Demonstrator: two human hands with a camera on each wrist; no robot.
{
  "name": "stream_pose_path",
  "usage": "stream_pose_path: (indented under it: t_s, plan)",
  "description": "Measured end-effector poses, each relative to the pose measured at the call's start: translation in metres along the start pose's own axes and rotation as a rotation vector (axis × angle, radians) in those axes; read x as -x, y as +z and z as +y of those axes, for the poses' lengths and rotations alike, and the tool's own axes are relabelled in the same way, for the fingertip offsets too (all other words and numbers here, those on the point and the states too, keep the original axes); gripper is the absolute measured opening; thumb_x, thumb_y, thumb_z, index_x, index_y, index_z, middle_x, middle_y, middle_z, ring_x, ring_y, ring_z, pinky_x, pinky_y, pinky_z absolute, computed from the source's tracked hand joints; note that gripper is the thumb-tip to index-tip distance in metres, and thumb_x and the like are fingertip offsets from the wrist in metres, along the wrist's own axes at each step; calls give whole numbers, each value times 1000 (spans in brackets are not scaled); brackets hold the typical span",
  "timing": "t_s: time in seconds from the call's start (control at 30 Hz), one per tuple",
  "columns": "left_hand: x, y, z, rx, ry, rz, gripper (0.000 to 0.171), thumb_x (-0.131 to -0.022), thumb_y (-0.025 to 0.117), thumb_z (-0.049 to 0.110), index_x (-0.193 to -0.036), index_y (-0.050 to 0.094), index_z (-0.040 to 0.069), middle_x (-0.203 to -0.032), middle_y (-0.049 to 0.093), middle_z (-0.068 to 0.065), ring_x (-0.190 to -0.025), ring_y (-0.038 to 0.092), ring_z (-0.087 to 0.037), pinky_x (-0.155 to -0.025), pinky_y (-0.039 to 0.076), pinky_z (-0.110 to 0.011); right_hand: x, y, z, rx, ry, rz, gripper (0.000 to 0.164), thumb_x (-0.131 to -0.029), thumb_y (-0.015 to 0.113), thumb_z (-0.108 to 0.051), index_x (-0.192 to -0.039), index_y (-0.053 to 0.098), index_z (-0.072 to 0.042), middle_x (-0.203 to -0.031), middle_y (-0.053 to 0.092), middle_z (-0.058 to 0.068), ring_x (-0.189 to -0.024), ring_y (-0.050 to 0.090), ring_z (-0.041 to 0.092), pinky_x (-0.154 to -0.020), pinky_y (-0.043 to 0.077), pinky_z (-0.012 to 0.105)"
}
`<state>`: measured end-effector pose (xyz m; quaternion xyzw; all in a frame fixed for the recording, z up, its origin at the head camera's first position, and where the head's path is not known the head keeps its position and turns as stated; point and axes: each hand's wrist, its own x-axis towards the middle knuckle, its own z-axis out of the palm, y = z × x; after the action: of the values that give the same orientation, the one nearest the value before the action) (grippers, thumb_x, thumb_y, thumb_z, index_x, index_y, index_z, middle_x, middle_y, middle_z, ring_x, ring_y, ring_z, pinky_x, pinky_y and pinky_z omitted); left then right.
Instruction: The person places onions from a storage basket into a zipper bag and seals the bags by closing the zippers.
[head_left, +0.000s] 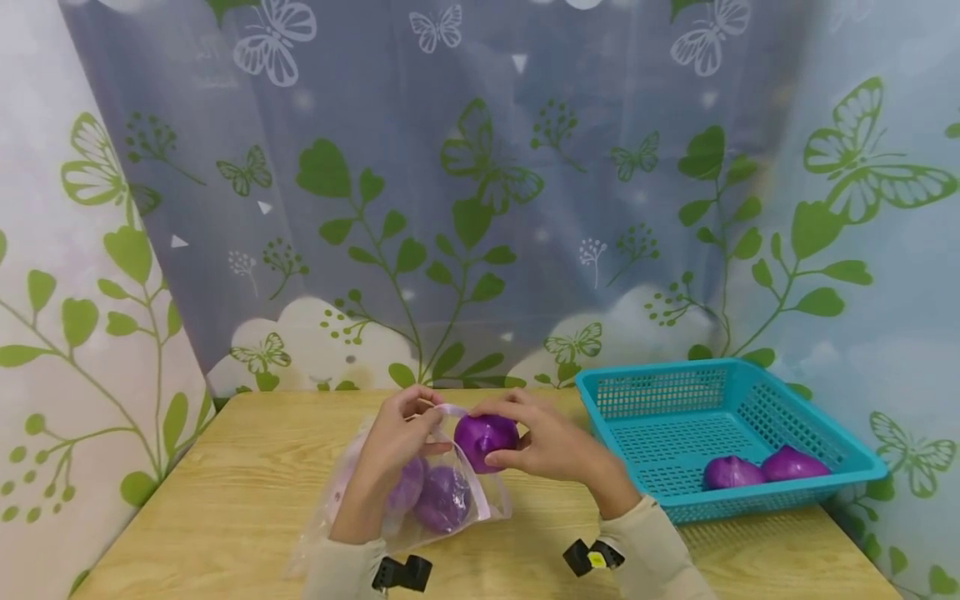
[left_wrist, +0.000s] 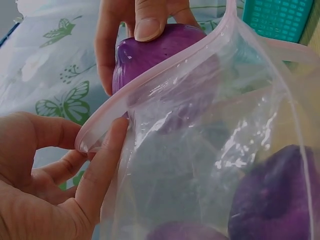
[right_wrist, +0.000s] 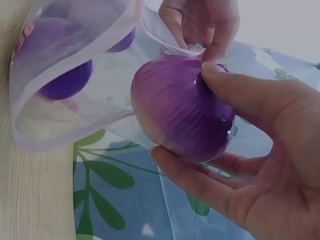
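A clear plastic bag point(left_wrist: 165, 180) with a pale pink rim lies on the table, its mouth spread towards the right. My left hand point(head_left: 397, 437) pinches that rim between thumb and fingers. Inside the bag are purple onions, one onion point(head_left: 442, 500) close to the opening and others partly veiled by the film. With thumb and fingers curled round it, my right hand point(head_left: 551, 437) holds another purple onion point(right_wrist: 182, 107) at the bag's mouth. In the left wrist view, part of this held onion shows through the film.
A turquoise plastic basket point(head_left: 626, 392) stands on the right of the wooden table point(head_left: 277, 433), with two purple onions point(head_left: 795, 465) in its near right corner. Behind the table hangs a curtain point(head_left: 570, 275) printed with leaves and butterflies.
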<state>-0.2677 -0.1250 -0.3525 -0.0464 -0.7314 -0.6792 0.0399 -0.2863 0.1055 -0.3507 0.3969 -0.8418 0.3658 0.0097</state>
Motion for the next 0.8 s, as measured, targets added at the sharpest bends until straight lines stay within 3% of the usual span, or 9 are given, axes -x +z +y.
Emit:
stream_pose_path:
  t_s: [0.13,0.27,0.53,0.7,0.8]
  plan:
    - [0,0,0,-6,3,-17,9,-101,56,1,-107,62,-2,-93,56,-8,-70,58,-17,-68,70,-34,-1,4,-2,39,-13,3,57,-88,82,-13,-141,62,-17,-129,59,14,-111,65,30,-74,64,16]
    - [0,1,1,-14,3,-18,10,-100,57,2,-107,63,-2,-95,57,-9,-70,58,-17,-67,69,-34,-5,10,-3,53,-3,33,66,-87,84,-17,-145,55,-9,-131,61,15,-112,64,29,-74,62,14]
    - [-1,4,0,-48,15,15,10,-99,60,3,-106,65,-1,-96,61,-10,-76,60,-18,-64,69,-34,-10,19,-4,38,-8,116,52,-82,88,-15,-124,59,-6,-114,67,8,-99,66,22,-68,62,14]
    - [0,3,0,-66,22,18,10,-100,61,6,-106,65,0,-98,63,-13,-78,64,-20,-64,68,-31,-10,27,-3,113,-95,111,60,-85,83,-18,-140,60,-8,-121,66,12,-103,67,24,-74,61,11]
    - [1,3,1,-69,24,19,11,-100,61,6,-108,65,0,-100,63,-14,-78,66,-21,-65,68,-29,-9,30,-3,104,-104,61,61,-91,77,-9,-148,55,-10,-127,60,16,-107,68,27,-79,61,11]
